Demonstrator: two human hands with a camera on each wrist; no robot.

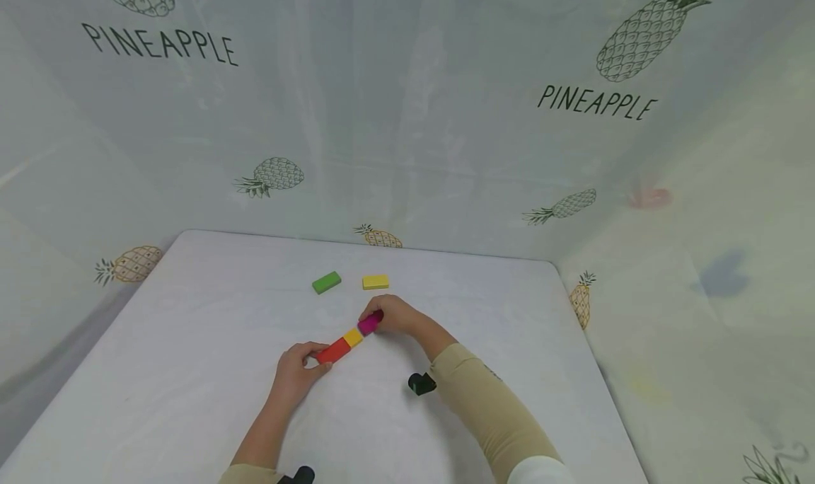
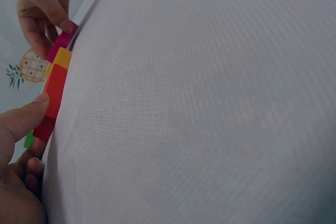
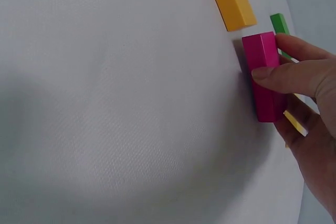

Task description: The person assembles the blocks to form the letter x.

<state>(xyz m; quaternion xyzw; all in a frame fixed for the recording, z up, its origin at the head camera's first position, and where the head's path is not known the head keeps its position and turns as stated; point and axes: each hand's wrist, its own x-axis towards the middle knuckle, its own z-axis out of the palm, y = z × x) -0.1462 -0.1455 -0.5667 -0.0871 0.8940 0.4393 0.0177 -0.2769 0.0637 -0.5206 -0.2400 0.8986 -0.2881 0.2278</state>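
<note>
My right hand (image 1: 396, 315) pinches a magenta block (image 3: 265, 80) between thumb and fingers. Past its near end, across a narrow gap in the right wrist view, lies an orange-yellow block (image 3: 233, 8). That block meets the end of a red block (image 1: 334, 351), making a slanting row on the white table (image 1: 210, 371). At the lower left end of the row, my left hand (image 1: 298, 371) holds the red block, its thumb (image 2: 39, 100) against one side and fingers on the far side. Parts of those fingers are hidden in the left wrist view.
Beyond the row lie a green block (image 1: 327, 282) and a yellow block (image 1: 376, 281), apart from each other. A black device (image 1: 422, 383) sits by the right sleeve. Behind the table hangs a pale cloth (image 1: 407, 116) printed with pineapples.
</note>
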